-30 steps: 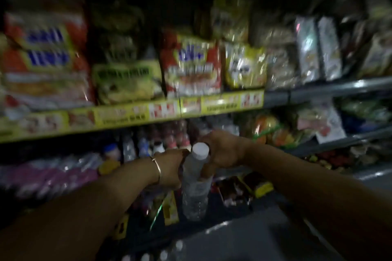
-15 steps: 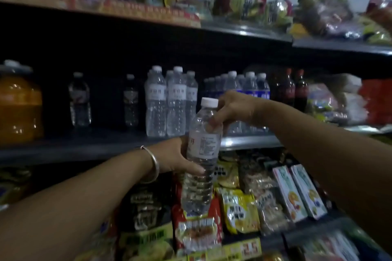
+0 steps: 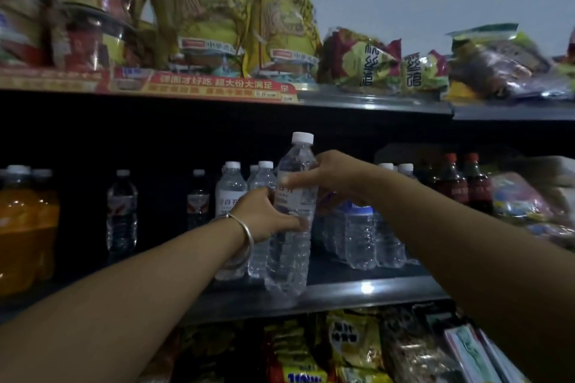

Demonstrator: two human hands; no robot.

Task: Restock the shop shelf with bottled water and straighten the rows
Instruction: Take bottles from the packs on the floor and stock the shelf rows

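Observation:
A clear water bottle [image 3: 291,246] with a white cap stands upright at the front edge of the dark middle shelf [image 3: 342,292]. My left hand [image 3: 264,214], with a silver bangle on the wrist, grips its middle from the left. My right hand [image 3: 329,174] holds its upper part from the right, fingers curled round the label. Behind it stand two or three matching water bottles [image 3: 231,193]. To the right sits a group of blue-labelled water bottles [image 3: 361,236]. Whether the held bottle's base touches the shelf I cannot tell.
Two small dark-labelled bottles [image 3: 122,211] stand apart at the shelf's left, beside orange drink bottles [image 3: 21,233]. Dark cola bottles [image 3: 460,183] stand at the right. Snack bags [image 3: 280,31] fill the shelf above, and noodle packs [image 3: 348,348] fill the one below.
Both hands have lifted the bottle up to the middle shelf's front edge. My view has tilted upward, showing the top shelf.

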